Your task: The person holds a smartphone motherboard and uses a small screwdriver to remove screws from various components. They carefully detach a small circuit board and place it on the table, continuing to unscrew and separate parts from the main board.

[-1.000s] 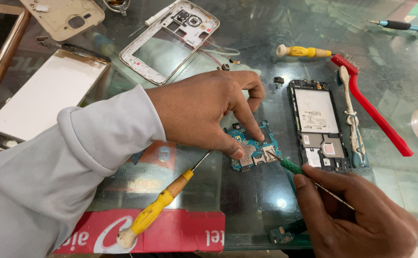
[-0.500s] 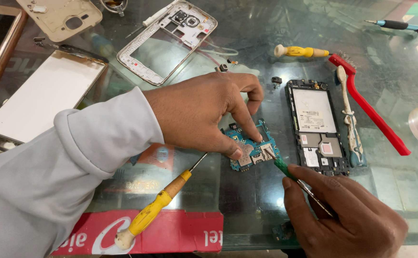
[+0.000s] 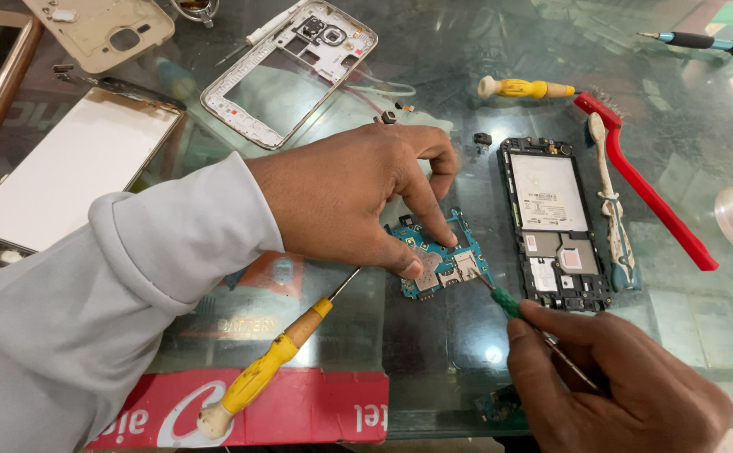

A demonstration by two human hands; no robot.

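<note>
At the centre of the frame, the left hand (image 3: 345, 197) presses a small blue circuit board (image 3: 438, 256) flat against the glass table (image 3: 467, 50), thumb and forefinger closed on its edges. From the lower right, the right hand (image 3: 614, 386) pinches a green-handled tool (image 3: 509, 302) firmly in closed fingers, its tip touching the board's right side. Just right of the board lies an opened phone body (image 3: 555, 222), with a red brush (image 3: 643, 180) beyond it. A yellow screwdriver (image 3: 270, 365) lies at lower left, beneath the left wrist.
</note>
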